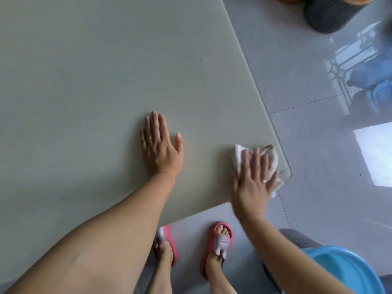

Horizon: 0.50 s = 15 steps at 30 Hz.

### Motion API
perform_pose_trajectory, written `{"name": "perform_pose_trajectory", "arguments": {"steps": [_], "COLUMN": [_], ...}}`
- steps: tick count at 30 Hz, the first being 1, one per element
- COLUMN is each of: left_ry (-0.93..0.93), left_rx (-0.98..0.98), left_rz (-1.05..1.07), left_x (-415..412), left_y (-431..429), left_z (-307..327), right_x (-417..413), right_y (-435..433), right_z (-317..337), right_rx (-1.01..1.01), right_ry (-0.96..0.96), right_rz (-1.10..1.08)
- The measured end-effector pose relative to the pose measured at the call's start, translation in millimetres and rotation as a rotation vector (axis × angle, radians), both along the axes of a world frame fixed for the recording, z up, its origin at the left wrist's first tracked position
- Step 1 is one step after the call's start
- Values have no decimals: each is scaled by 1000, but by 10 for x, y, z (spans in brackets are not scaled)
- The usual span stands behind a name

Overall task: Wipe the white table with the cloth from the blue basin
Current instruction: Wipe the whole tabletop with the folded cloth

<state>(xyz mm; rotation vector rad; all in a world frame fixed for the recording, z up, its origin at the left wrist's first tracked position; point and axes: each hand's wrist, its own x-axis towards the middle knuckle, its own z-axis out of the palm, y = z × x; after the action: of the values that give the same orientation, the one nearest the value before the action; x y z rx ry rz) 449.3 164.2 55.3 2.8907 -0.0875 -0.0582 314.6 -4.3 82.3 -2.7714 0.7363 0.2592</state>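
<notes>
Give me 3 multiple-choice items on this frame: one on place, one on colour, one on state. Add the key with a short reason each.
1. Where on the table is the cloth?
A. at the near right corner
B. in the middle
C. at the far left edge

2. What colour is the basin?
A. red
B. blue
C. green

3. What is the left hand doing?
A. gripping the cloth
B. lying flat and open on the table
C. lifting the basin

Key:
1 A: the cloth lies under the right hand beside the table's rounded corner.
2 B: the basin's rim and wall at the lower right of the view are light blue.
3 B: its fingers are spread, palm down on the bare top, apart from the cloth.
</notes>
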Motion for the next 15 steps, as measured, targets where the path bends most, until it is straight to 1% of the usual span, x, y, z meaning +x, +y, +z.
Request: {"name": "perform_pose_trajectory", "arguments": {"steps": [1,2,3,4,5,6,7,9,11,15], "left_ry": [-4,-8,-12,-14,-17,-21,-23,-19,-18,-17], "left_rx": [0,-1,-3,-6,-8,-9,-9,-9,-8,-13], "left_rz": [0,0,1,1,4,7,11,19,26,25], "left_x": [-2,-2,0,0,-2,-2,1,6,7,7], "left_y": [4,4,2,1,1,-1,-6,-16,-24,-26], "left_z": [0,1,2,2,5,8,12,16,20,8], "right_x": [-16,-65,-127,-158,-145,-107,-56,51,136,361], "right_y": [190,316,333,219,18,-205,-423,-763,-889,-493], "right_z": [-1,0,3,-9,-30,-44,-52,-41,-21,-61], "right_rx": [15,32,39,20,-14,-54,-87,-103,-64,0], "right_ry": [-3,-4,-14,-33,-45,-52,-60,-35,13,31], "right_rz": [45,178,358,540,676,744,729,546,379,-30]}}
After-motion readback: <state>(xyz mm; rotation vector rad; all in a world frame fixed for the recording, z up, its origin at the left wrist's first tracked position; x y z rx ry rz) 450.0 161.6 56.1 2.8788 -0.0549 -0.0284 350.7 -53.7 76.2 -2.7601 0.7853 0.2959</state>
